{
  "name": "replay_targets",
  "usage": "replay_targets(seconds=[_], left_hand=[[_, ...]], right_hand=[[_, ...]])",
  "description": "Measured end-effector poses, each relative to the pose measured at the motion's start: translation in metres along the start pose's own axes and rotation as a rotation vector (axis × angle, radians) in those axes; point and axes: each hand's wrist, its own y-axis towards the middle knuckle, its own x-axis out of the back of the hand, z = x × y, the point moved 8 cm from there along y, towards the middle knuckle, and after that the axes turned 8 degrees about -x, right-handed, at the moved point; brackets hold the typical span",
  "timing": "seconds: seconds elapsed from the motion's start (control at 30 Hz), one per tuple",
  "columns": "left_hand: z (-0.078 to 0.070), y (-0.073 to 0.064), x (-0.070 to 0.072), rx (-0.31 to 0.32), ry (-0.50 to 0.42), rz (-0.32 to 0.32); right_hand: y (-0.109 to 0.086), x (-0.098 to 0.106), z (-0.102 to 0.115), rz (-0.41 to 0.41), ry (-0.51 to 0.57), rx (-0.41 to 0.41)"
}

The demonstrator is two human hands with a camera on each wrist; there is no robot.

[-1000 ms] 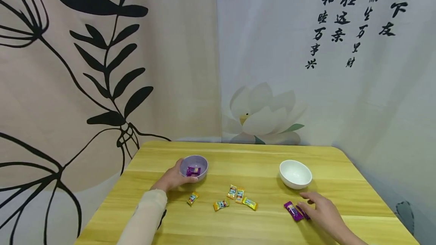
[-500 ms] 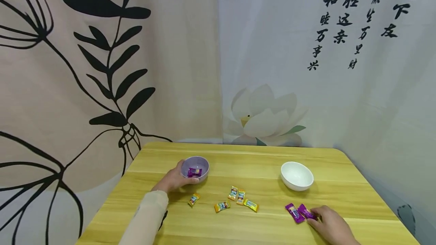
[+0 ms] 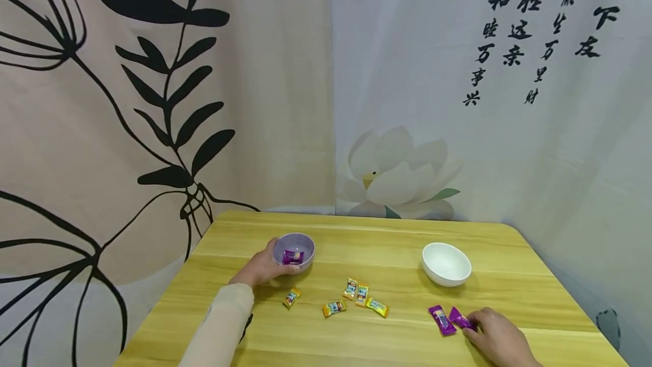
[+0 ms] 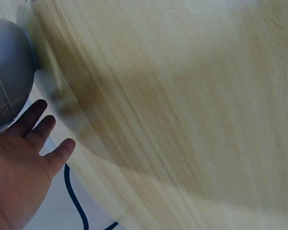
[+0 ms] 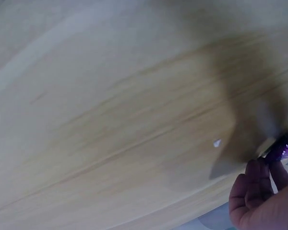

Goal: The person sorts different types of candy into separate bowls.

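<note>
My left hand [image 3: 263, 268] grips a small lilac bowl [image 3: 309, 258] by its left side, thumb along the near side. One purple-wrapped candy [image 3: 292, 257] lies inside. The left wrist view has the bowl's outer wall [image 4: 9, 67] beside spread fingertips, the thumb out of sight. On the right, my right hand [image 3: 496, 334] pinches a purple candy [image 3: 460, 318] between thumb and fingers, close over the table. A second purple candy [image 3: 442, 320] lies just left of it. In the right wrist view the pinched candy [image 5: 280, 149] shows partly behind the fingers.
A white bowl [image 3: 446, 265] stands on the wooden table [image 3: 387, 242], beyond the purple candies. Several yellow-wrapped candies lie mid-table, one [image 3: 292, 297] near the left hand and another [image 3: 334, 308] farther right. Printed curtains [image 3: 285, 101] hang behind the table.
The right hand has come down onto the right-hand purple candy and pinched it, turning it slightly. The left hand keeps its grip on the lilac bowl. The head view shifts a little.
</note>
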Motion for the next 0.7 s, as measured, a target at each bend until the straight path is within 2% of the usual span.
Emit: replay_targets(seconds=[0.2, 0.37, 0.5, 0.7], left_hand=[[0.002, 0.001, 0.0, 0.003, -0.004, -0.001], [0.003, 0.003, 0.0, 0.002, -0.002, -0.003], [0.002, 0.002, 0.001, -0.001, 0.0, -0.003], [0.001, 0.0, 0.0, -0.009, -0.001, -0.004]], right_hand=[[-0.001, 0.006, 0.0, 0.01, 0.043, -0.042], [-0.003, 0.019, 0.011, -0.021, 0.11, -0.061], [-0.004, 0.026, 0.027, -0.079, 0.138, -0.024], [0.0, 0.027, 0.063, -0.096, 0.219, 0.008]])
